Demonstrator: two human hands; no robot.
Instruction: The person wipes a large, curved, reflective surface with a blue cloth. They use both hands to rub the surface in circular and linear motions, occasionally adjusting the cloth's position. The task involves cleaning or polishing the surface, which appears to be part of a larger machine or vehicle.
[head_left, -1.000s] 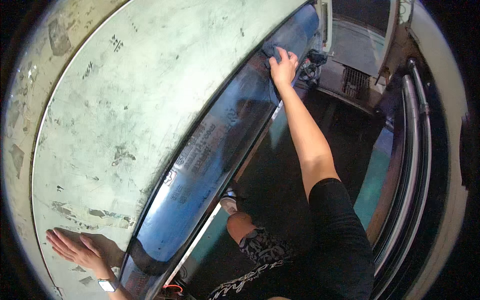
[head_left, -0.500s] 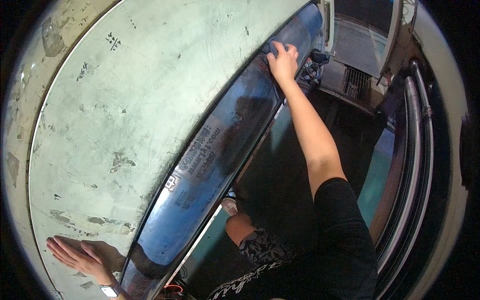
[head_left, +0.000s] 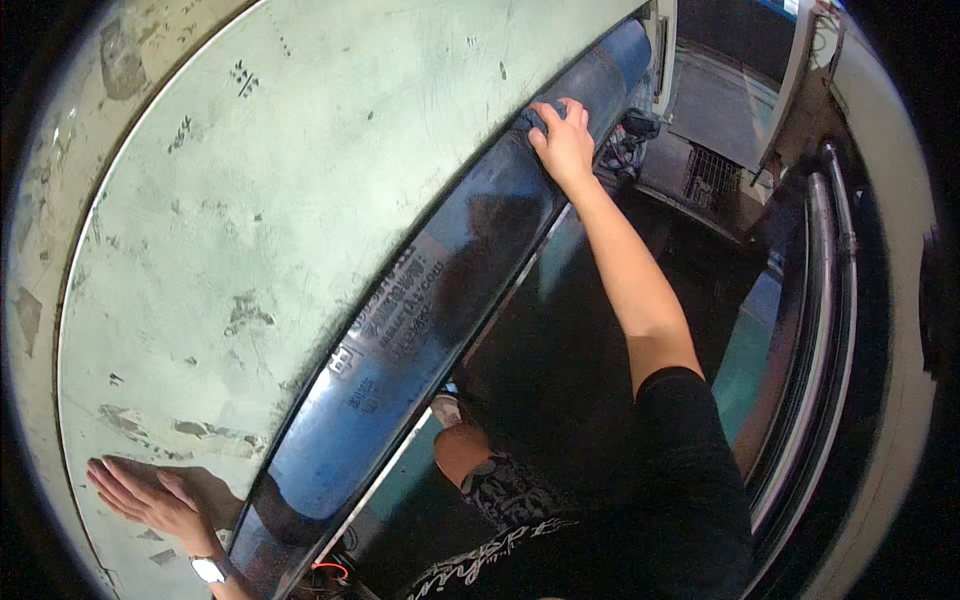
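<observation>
slid a bit down the blue roller (head_left: 420, 340) w/ dark cloth (head_left: 532, 120), right hand (head_left: 565, 145) gripping; left hand (head_left: 150, 495) flat, fingers spread, on pale green panel (head_left: 250, 200); best w/ firm, even strokes.

Left forearm (head_left: 232, 588) cut off at lower edge, blue cloth (head_left: 532, 118) mostly under right hand (head_left: 563, 145)
</observation>
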